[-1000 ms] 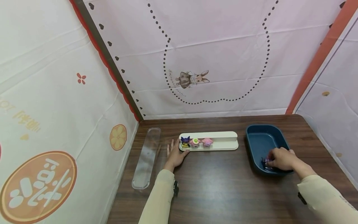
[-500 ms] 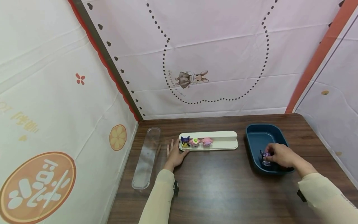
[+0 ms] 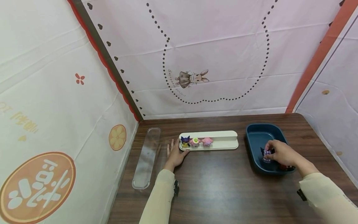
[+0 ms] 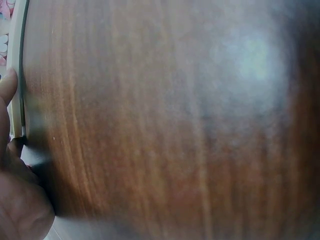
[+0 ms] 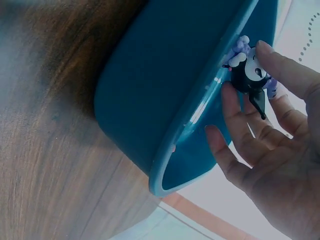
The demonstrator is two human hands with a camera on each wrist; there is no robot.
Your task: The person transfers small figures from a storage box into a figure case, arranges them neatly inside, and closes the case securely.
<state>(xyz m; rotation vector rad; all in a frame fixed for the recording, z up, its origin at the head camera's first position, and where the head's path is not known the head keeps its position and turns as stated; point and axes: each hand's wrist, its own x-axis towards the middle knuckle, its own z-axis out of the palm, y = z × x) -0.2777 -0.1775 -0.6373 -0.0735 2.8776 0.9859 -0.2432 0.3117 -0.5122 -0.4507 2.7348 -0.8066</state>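
Note:
My right hand (image 3: 283, 152) pinches a small black, white and purple figurine (image 5: 250, 72) between thumb and fingers, just over the dark blue bin (image 3: 253, 147). At the left end of the long white display base (image 3: 223, 145), my left hand (image 3: 175, 156) rests with its fingers spread and its thumb along the front edge. On that base a purple-and-yellow figurine (image 3: 185, 142) and two pink ones stand in a row from the left: a pink figurine (image 3: 195, 142) with a white-and-green top, then a plain pink figurine (image 3: 207, 142).
A clear plastic cover (image 3: 146, 158) lies lengthwise on the wooden table (image 3: 212, 186), left of the left hand. Something dark red (image 3: 285, 167) shows in the bin under the right hand. Printed cloth (image 3: 223, 62) hangs behind the table and along both sides.
The right hand has lifted the black and purple figurine slightly from the bin's bottom and turned it more upright. A dark red thing now shows under that hand. The left hand has stayed still.

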